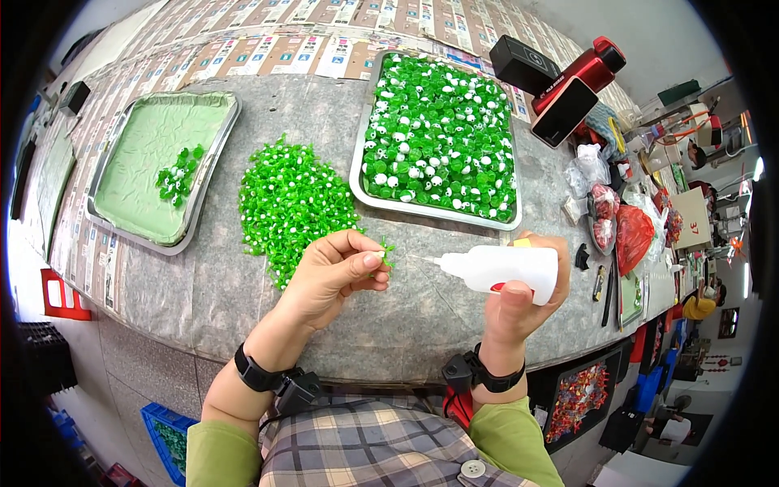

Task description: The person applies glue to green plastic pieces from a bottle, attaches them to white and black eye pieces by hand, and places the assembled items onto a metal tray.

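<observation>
The left hand (pixel 331 274) pinches a small green plastic piece (pixel 388 255) between thumb and fingers, above the wrinkled grey sheet (pixel 398 333). At its right, the right hand (pixel 519 307) grasps a smooth white squeeze bottle (pixel 511 266), the thin nozzle (pixel 448 262) pointing left, toward this piece. Beyond the left hand lies a spiky green heap (pixel 294 195); at far right, a metal tray (pixel 438 213) contains glossy green-and-white balls (pixel 442 134).

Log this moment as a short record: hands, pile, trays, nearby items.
Left hand: pinching a small green piece
Right hand: gripping a white bottle, tip toward the piece
Pile: green pieces with white spots, beyond left hand
Left tray: one small cluster of green and white pieces
Right tray: full of green and white balls
Beside right tray: red flask, phone, black box
</observation>
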`<state>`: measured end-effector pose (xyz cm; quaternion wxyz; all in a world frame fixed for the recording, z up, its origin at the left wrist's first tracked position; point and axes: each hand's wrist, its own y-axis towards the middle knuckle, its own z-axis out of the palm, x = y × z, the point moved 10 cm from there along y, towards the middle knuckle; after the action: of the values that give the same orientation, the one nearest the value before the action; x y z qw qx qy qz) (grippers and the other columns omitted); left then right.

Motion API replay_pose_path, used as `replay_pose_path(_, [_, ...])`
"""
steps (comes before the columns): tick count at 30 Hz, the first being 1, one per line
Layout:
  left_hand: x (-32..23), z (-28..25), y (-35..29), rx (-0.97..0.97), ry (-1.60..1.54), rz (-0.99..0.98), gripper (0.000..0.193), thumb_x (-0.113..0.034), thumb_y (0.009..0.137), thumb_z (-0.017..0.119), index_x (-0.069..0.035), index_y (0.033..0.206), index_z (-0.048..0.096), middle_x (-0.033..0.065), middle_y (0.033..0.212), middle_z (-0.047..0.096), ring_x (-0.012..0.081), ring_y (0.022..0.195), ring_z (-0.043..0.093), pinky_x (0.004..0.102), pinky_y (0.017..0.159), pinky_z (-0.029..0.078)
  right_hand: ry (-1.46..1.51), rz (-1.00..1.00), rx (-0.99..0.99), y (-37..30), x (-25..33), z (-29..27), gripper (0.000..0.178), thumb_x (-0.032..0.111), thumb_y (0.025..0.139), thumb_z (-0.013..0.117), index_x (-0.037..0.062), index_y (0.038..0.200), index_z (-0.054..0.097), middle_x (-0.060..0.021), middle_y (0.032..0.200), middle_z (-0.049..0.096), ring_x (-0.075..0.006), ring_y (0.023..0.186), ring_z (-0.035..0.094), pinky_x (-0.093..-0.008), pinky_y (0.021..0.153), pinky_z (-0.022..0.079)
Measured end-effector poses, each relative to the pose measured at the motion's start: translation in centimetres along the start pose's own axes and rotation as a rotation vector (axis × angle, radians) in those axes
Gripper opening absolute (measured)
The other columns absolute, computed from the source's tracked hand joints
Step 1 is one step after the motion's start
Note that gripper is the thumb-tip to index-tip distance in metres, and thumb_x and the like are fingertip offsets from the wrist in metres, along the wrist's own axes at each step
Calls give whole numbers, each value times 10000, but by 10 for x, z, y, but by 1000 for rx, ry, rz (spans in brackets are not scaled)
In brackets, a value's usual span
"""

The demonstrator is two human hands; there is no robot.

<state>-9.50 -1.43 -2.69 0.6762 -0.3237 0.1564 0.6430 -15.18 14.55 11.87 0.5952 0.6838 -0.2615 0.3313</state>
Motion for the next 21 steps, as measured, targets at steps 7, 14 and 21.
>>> replay_pose_path(7, [-20, -3, -4, -79, 140, 224, 114, -47, 744, 600, -27, 845, 553, 52, 739, 587, 127, 688, 576, 256, 641, 480, 22, 61, -3, -3, -10, 0, 438, 374, 617, 721, 26, 781, 512, -25, 718, 478, -100, 610, 456, -211, 545, 361])
replay_pose_path(14, [-23, -2, -5, -84, 145, 241, 127, -30, 735, 604, -26, 852, 555, 53, 758, 587, 126, 693, 576, 240, 650, 471, 39, 59, 50, -3, -8, 8, 421, 329, 617, 734, 13, 789, 516, -37, 726, 490, -102, 618, 482, -210, 542, 382])
replay_pose_path(21, [-23, -3, -4, -83, 142, 237, 126, -33, 737, 604, -26, 853, 555, 50, 758, 588, 123, 690, 577, 235, 652, 472, -28, 45, 74, -3, -9, 7, 434, 340, 630, 722, 14, 814, 505, -32, 728, 490, -100, 623, 484, -210, 543, 383])
